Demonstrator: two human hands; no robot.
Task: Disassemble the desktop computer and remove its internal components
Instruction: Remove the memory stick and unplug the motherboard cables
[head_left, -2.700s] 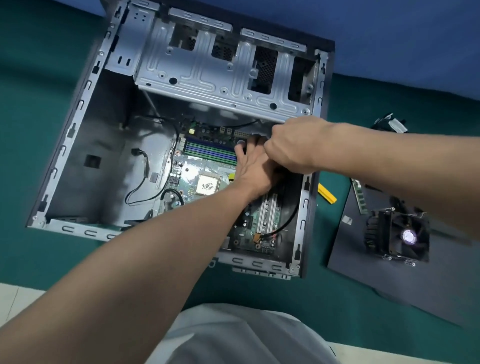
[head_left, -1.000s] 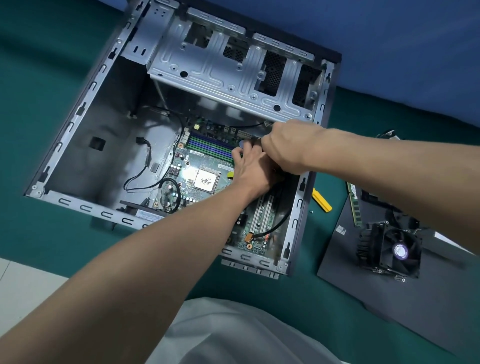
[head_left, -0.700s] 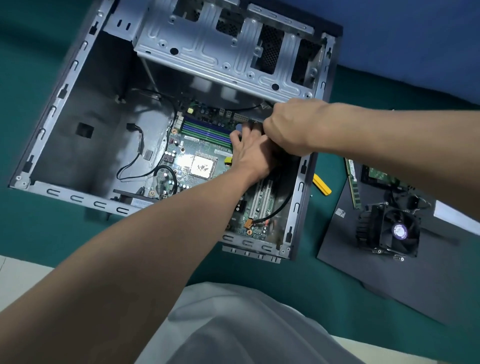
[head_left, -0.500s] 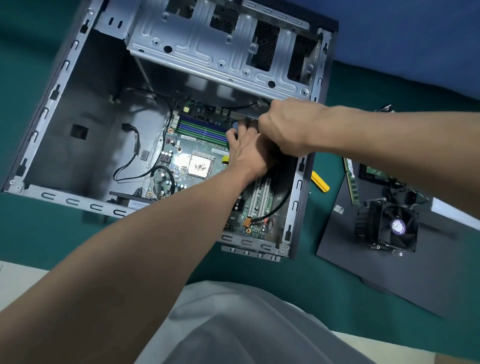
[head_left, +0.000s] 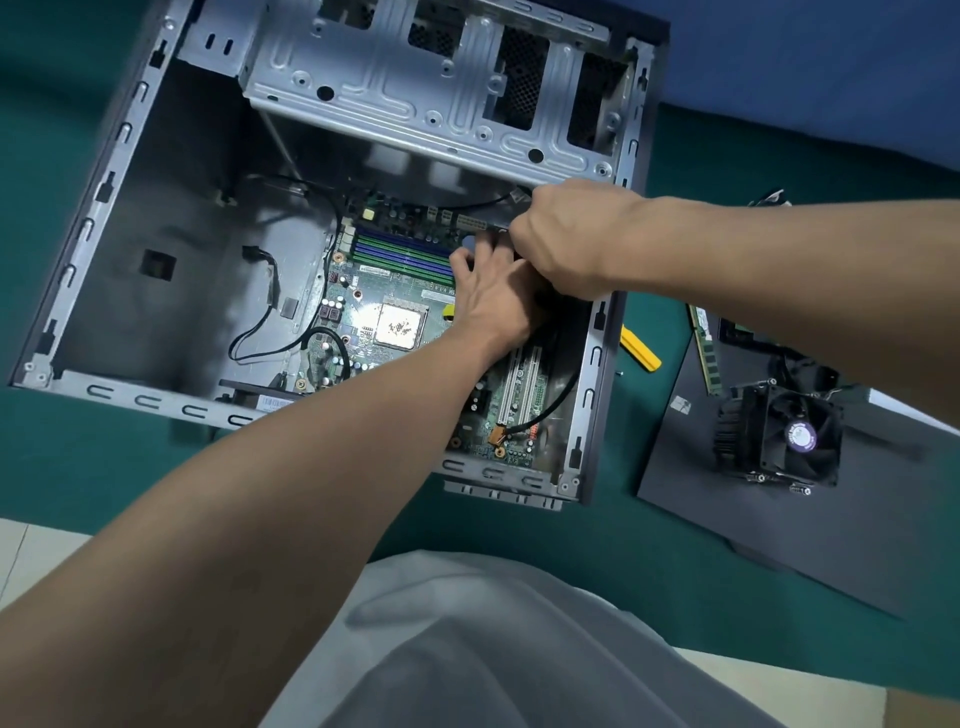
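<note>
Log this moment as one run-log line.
case open, motherboard inside | left hand flat on motherboard | right hand curled at board edge, grip hidden | cooler on panel, RAM stick outside case

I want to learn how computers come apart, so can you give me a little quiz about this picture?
1. True or false: the cooler fan sits inside the case.
2. What colour is the tool lying beside the case? A red, B yellow, C white.
3. How many hands reach into the case?
Key: 1 false, it stands on the dark panel outside; 2 B; 3 two, the left hand and the right hand.
</note>
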